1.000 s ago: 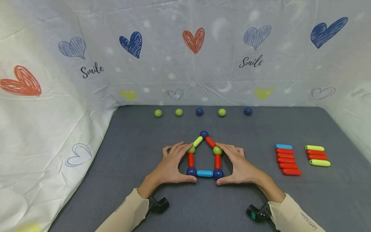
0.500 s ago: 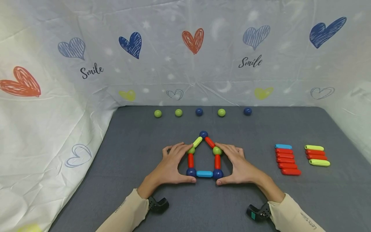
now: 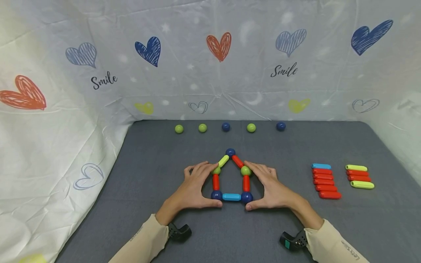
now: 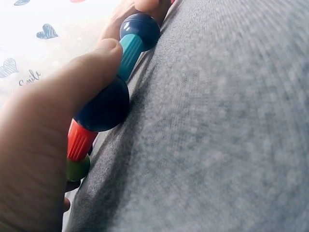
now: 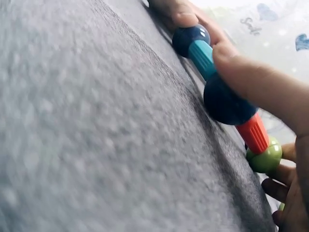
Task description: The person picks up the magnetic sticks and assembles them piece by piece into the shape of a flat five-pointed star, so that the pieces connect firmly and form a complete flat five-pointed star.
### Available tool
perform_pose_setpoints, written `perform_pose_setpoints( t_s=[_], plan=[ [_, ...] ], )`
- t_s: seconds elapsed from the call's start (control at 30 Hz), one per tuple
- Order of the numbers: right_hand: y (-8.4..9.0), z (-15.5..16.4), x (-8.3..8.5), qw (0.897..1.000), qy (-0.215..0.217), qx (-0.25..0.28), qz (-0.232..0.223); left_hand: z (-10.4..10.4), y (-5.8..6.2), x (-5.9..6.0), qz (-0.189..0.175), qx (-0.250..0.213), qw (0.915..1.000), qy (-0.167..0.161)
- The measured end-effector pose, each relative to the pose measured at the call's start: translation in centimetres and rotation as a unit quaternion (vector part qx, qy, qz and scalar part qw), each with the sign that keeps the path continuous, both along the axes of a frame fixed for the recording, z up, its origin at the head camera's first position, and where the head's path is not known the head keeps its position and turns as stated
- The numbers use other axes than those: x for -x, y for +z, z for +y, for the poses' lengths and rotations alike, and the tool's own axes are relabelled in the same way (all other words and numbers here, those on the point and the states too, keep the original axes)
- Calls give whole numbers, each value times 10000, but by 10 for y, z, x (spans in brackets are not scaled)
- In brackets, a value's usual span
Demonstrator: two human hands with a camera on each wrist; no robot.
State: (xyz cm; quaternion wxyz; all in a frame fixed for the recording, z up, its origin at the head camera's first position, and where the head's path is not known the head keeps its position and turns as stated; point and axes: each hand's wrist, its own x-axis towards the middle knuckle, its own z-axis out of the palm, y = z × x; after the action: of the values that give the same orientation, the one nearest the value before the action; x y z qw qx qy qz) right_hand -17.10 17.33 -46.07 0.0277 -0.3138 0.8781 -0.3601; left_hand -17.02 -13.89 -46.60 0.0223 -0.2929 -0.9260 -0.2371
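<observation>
House-shaped rod-and-ball frame complete; left hand and right hand, spread, press its sides; spare rods right.

Grey mat — house figure, five balls along back, rod stacks at right.
</observation>
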Motion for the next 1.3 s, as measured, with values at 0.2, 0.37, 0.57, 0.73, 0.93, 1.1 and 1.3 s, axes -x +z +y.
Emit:
perform_pose_setpoints(
  t_s=[0.2, 0.37, 0.57, 0.73, 0.93, 1.1, 1.3],
  plan=[
    [3, 2, -1, 9990, -165, 49, -412, 0, 0, -1, -44, -35, 10000, 9],
    [4, 1, -1, 9994, -137, -80, -321, 0, 1, -2, -55, 16, 10000, 47],
    [4, -1, -2, 9995, -150, -82, -282, -1, 0, -2, -48, 66, 10000, 24],
    [3, -1, -2, 9995, -160, -63, -267, -1, 1, -1, -50, 51, 10000, -24],
    [4, 1, -3, 9991, -193, -135, -350, 0, 1, -1, -19, 38, 10000, -67],
    [12, 9, 0, 9989, -259, -46, -400, -1, 1, -2, -64, -138, 9998, -108],
    [30, 47, 16, 9979, -641, -45, 80, -3, 0, -1, -141, -458, 9987, -146]
  ],
)
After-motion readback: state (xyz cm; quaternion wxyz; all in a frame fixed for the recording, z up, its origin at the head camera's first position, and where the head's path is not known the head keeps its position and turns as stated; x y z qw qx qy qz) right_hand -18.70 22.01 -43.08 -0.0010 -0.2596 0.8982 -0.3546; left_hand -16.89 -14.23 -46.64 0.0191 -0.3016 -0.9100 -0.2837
